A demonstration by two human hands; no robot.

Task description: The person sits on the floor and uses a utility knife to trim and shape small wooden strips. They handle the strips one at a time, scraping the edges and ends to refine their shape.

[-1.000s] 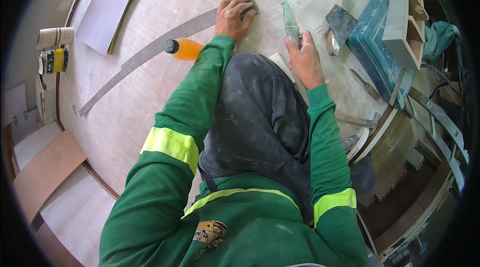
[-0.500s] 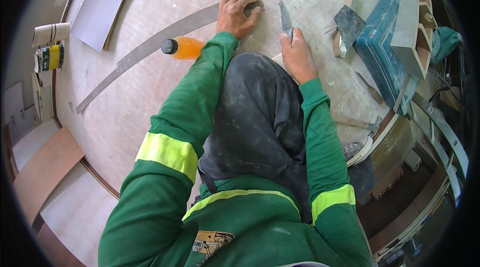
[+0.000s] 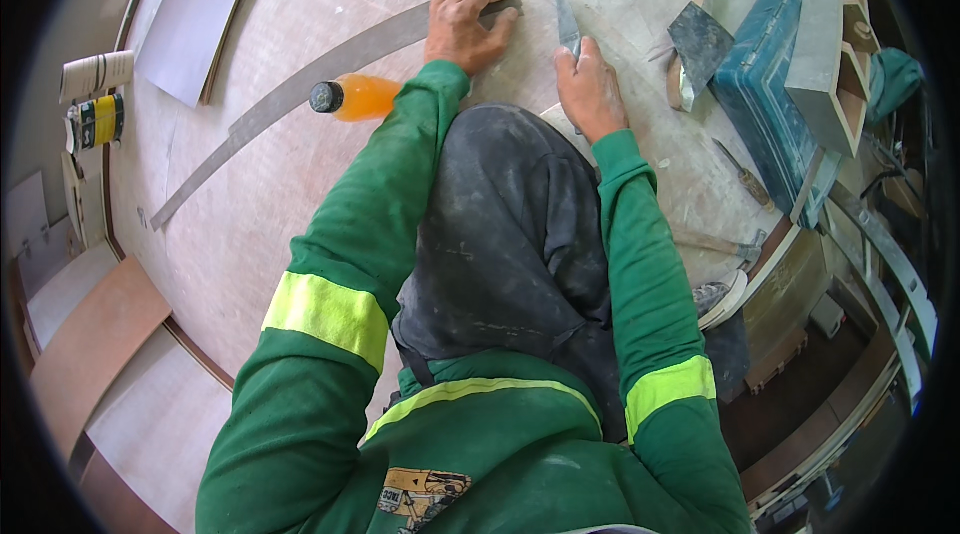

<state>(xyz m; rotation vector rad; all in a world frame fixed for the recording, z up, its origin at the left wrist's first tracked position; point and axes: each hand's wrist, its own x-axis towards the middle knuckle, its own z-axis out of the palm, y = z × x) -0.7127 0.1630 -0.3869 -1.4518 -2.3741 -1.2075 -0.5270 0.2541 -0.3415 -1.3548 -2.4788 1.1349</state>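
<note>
My left hand point(image 3: 468, 32) is at the far end of a long, thin grey strip point(image 3: 300, 84), its fingers bent over the strip and the thumb apart to the right. The strip curves away to the left across a pale, dusty board surface point(image 3: 270, 224). In my right hand point(image 3: 592, 94) is a knife point(image 3: 567, 22), its blade pointing away from me, a short way right of the strip's end. The blade touches no strip. A bottle of orange liquid with a black cap point(image 3: 350, 97) is beside my left forearm, partly hidden by the sleeve.
A hatchet-like tool point(image 3: 700, 42) with a wooden handle lies at the right, beside a teal case point(image 3: 765, 84) and a grey compartmented box point(image 3: 820, 59). A narrow wooden-handled tool point(image 3: 745, 177) and a hammer point(image 3: 725, 246) are nearer me. A white panel point(image 3: 205, 19) lies far left.
The view has shifted slightly. My right hand and the knife have moved a little, with the blade more upright in the picture. My left hand keeps its place on the strip.
</note>
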